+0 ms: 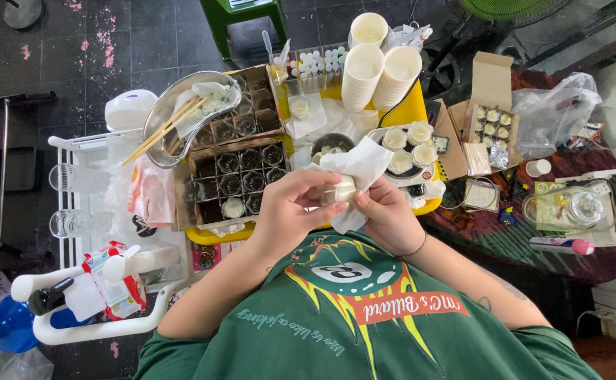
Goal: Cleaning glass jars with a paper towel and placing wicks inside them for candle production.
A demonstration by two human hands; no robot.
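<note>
A cluttered yellow tray sits over a dark tiled floor, carrying a cardboard box of small glass jars and stacks of paper cups. Above its near edge, the left hand grips a small white candle jar, while the right hand pinches a white tissue against it.

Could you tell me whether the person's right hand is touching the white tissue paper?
Touching. The head view shows the right hand pressing its fingers into the white tissue paper, which wraps a small jar also gripped by the left hand.
</note>
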